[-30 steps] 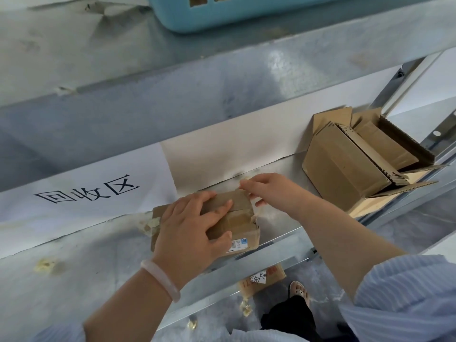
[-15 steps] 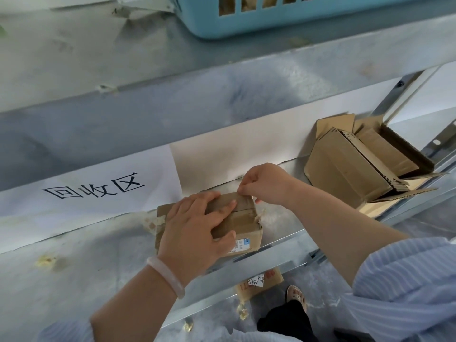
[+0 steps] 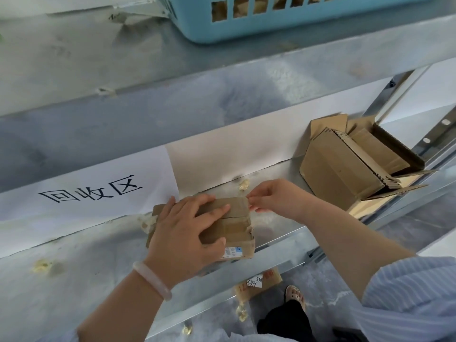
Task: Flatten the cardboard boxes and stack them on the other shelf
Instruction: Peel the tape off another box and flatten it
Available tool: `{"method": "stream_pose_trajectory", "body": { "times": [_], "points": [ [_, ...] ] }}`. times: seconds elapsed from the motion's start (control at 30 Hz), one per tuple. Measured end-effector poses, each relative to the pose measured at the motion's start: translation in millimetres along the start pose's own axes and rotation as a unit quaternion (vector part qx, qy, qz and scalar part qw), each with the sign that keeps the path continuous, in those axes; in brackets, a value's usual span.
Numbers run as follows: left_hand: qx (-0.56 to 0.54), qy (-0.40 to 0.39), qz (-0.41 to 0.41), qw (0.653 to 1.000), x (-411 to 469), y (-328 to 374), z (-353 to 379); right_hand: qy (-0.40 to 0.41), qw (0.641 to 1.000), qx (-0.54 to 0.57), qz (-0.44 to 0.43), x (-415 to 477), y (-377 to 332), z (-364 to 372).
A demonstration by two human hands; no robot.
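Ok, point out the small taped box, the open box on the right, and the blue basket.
small taped box [image 3: 237,230], head view, taped top face
open box [image 3: 338,169], head view, its plain side panel
blue basket [image 3: 271,32], head view, wall below the holes

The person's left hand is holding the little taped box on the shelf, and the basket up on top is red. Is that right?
Not quite. The basket on top is blue, not red, as the head view shows. The rest holds: the left hand does hold the little taped box on the shelf.
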State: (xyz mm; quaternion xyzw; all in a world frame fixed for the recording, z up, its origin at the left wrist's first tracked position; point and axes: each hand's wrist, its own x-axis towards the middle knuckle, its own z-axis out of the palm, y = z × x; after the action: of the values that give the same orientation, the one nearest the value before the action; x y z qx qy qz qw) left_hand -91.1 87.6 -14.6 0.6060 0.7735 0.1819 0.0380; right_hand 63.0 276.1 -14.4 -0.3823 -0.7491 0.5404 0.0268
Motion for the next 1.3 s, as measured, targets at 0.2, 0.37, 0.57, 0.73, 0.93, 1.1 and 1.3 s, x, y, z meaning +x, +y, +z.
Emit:
{"method": "stream_pose_trajectory", "body": {
  "times": [0.2, 0.37, 0.57, 0.73, 0.93, 1.1, 1.3],
  "points": [
    [-0.012, -0.042, 0.009, 0.999, -1.9, -10.0, -7.5, 0.034, 0.996, 0.047, -0.068, -10.2, 13.0, 15.8],
    [-0.010, -0.016, 0.009, 1.000, -4.0, -3.4, -8.7, 0.093, 0.989, 0.007, -0.114, -18.1, 22.2, 31.8],
    [-0.006, -0.023, 0.007, 1.000, -1.5, -0.6, -7.6, 0.039, 0.996, 0.049, -0.064, -18.3, 24.4, 28.4],
    [0.001, 0.014, 0.009, 1.000, -2.9, 1.4, -4.3, 0.006, 0.992, 0.124, -0.033, -18.1, 26.9, 29.7],
    [0.024, 0.046, 0.054, 0.997, -9.2, 3.9, -2.4, -0.045, 0.995, 0.079, -0.044, -21.0, 5.2, 18.3],
    [0.023, 0.045, 0.065, 0.997, -11.6, 3.7, -4.4, -0.009, 0.998, -0.046, -0.052, -14.2, -22.8, 17.8],
    [0.017, 0.047, 0.051, 0.997, -9.6, 4.3, -4.5, -0.035, 0.994, -0.078, -0.061, -10.9, -25.5, 8.9]
  ]
}}
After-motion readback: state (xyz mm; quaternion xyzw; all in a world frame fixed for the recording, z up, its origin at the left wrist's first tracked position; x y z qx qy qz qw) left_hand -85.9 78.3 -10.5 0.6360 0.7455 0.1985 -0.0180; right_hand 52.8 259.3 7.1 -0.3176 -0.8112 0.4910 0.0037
